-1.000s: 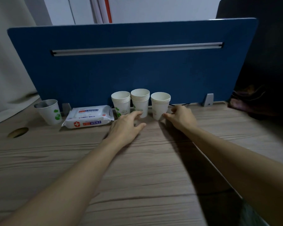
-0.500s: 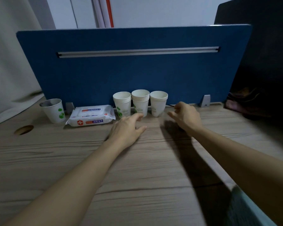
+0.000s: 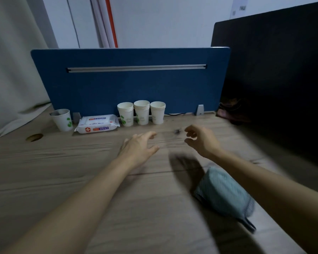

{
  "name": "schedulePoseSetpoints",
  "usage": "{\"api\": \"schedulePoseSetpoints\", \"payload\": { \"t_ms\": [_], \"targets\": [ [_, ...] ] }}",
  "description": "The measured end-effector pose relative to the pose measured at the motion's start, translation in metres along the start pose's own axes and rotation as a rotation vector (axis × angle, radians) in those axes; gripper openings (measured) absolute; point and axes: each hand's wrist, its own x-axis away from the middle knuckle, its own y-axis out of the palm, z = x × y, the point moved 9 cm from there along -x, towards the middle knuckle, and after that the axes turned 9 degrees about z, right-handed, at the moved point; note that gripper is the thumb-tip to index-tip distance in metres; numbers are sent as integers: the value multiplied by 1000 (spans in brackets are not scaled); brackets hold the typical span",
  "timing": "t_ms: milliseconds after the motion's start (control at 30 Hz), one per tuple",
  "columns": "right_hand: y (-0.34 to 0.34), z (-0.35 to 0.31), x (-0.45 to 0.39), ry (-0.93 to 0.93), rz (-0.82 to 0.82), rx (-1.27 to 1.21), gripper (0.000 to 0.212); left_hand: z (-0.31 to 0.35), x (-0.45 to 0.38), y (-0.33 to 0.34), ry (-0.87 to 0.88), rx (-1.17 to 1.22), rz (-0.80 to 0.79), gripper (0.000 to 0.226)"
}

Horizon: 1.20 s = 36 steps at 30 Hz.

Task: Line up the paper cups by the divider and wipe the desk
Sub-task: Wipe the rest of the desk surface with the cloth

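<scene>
Three stacks of paper cups (image 3: 141,112) stand upright in a row at the centre of the frame, close side by side, right at the foot of the blue divider (image 3: 130,85). Left of them a pack of wipes (image 3: 97,124) lies flat on the bench (image 3: 62,171), its right end just beside the leftmost stack. Further left a single cup (image 3: 61,119) with green marks stands apart from the row, near a grey bracket (image 3: 76,116) at the divider's base. A second bracket (image 3: 200,110) sits at the divider's right end, with a dark cable (image 3: 175,114) running along the bench edge between it and the cups. A round hole (image 3: 34,137) opens in the bench at the left of the frame.

Both hands hover in the middle of the frame, apart from the cups. The left hand (image 3: 139,148) has its grip spread, fingers reaching forward, holding nothing. The right hand (image 3: 202,139) has its fingers loosely curled and parted, also empty. A small dark speck (image 3: 177,132) lies on the wood between the hands.

A folded blue-green cloth (image 3: 224,195), blurred, lies at the lower right, under the right forearm. A dark panel (image 3: 275,88) closes off the right side; a pale curtain (image 3: 11,70) hangs at the upper left. The lower left and middle of the bench is bare wood.
</scene>
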Motion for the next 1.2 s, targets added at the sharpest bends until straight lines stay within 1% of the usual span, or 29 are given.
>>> {"api": "schedulePoseSetpoints", "payload": {
  "t_ms": [200,400,467,533,633,700,800,933,1000,1100,1167,1200],
  "targets": [
    [-30,-14,57,24,-53,-12,39,32,43,-11,19,19,-18,51],
    [-49,-13,119,36,-142,85,40,57,77,-11,30,-12,-54,51],
    [-51,-13,137,0,-161,112,37,62,82,-12,31,-15,-54,51],
    [-45,-14,156,-80,-233,136,35,67,87,-11,31,-12,-53,51],
    [-28,1,179,-131,-382,275,52,75,94,-7,41,12,-48,50],
    [-23,17,181,-106,-430,360,57,79,97,-3,52,17,-48,49],
    [-17,33,175,-61,-502,433,60,83,100,2,69,2,-57,48],
    [-3,27,163,-50,-562,494,57,75,100,5,69,18,-61,48],
    [8,8,163,-83,-570,474,56,70,96,5,59,30,-50,47],
    [23,-20,182,-231,-571,408,57,64,88,6,48,37,-18,47],
    [17,-15,185,-257,-554,393,55,60,83,9,37,45,-19,47],
    [10,-4,180,-230,-543,409,54,58,82,12,32,50,-29,47]
  ]
}}
